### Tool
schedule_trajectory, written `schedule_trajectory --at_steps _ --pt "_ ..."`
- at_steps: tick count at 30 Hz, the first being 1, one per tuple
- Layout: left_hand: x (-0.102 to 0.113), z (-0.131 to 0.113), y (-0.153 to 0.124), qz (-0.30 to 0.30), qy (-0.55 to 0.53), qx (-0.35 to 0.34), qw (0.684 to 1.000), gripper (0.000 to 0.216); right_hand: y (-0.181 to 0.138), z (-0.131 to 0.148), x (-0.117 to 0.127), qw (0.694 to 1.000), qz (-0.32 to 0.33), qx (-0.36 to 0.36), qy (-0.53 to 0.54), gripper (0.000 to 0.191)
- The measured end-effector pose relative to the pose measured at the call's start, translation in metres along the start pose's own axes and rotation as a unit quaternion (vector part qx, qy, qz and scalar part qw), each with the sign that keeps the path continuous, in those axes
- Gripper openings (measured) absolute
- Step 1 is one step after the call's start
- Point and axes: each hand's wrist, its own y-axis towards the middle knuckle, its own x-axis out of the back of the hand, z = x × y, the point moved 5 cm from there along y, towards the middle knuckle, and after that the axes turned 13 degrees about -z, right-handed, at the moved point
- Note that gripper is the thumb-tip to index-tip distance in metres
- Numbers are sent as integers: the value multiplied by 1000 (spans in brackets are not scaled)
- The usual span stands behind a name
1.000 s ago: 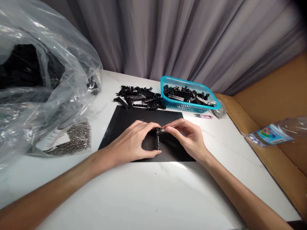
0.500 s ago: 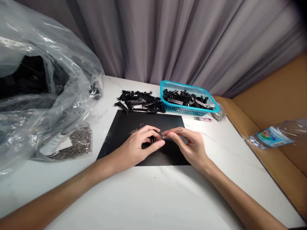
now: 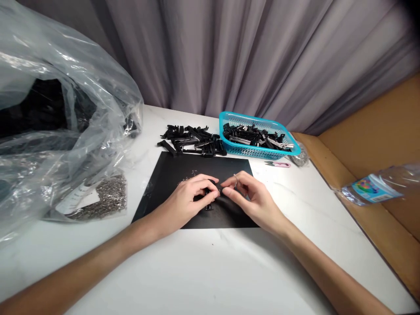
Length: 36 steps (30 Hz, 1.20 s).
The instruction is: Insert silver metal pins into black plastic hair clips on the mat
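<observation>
Over the black mat (image 3: 170, 168), my left hand (image 3: 183, 203) is closed around a small black plastic part (image 3: 208, 206), whose lower end shows beneath the thumb. My right hand (image 3: 254, 197) faces it, fingers curled, with a thin metal piece (image 3: 235, 180) held among them; its exact kind is too small to make out. The fingertips of both hands are close together at the black part. A little scatter of small metal pieces (image 3: 194, 172) lies on the mat just beyond my left hand, partly hidden by it.
Behind the mat lie a heap of black plastic parts (image 3: 193, 141) and a blue basket (image 3: 259, 153) of similar parts. Pink-handled thread snips (image 3: 278, 164) rest right. A bag of metal pieces (image 3: 111, 197) and a large plastic bag (image 3: 108, 96) stand left; a bottle (image 3: 374, 188) lies right.
My right hand has turned and its fingers have curled more, so the thin metal piece now points differently. The black part sits lower under my left hand, whose thumb and fingers have closed further.
</observation>
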Motion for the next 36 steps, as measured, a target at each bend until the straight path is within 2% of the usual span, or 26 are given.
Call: schedule_trajectory --at_steps 4,8,15,18,20,23,25,30,33,36 --pt "0 2 -1 -5 22 -12 1000 31 -4 3 -6 1000 8 -23 11 14" --pt "-2 -1 -2 19 56 -34 998 36 -5 1 -10 999 10 -36 23 16" --pt "-4 -5 -3 54 64 -20 996 32 -7 -5 -13 998 4 41 -51 7" --pt "-3 -3 -3 56 60 -23 996 34 -4 -7 -4 998 46 13 -47 10" --pt "-2 -2 -4 61 62 -31 996 35 -2 -7 1 995 99 -1 -31 10" --pt "-1 -1 -4 67 65 -45 995 46 -2 -8 2 989 146 -14 -5 9" --pt "1 1 -2 61 60 -50 995 49 -3 -11 -1 989 145 -29 2 14" --pt "3 2 3 30 28 -57 998 34 -8 -18 -13 987 150 -51 -21 18" --pt "4 1 4 21 29 -64 997 40 -6 -15 -12 987 152 -41 -23 12" --pt "5 1 3 5 47 -71 996 40 -3 -9 -4 988 153 -36 6 15"
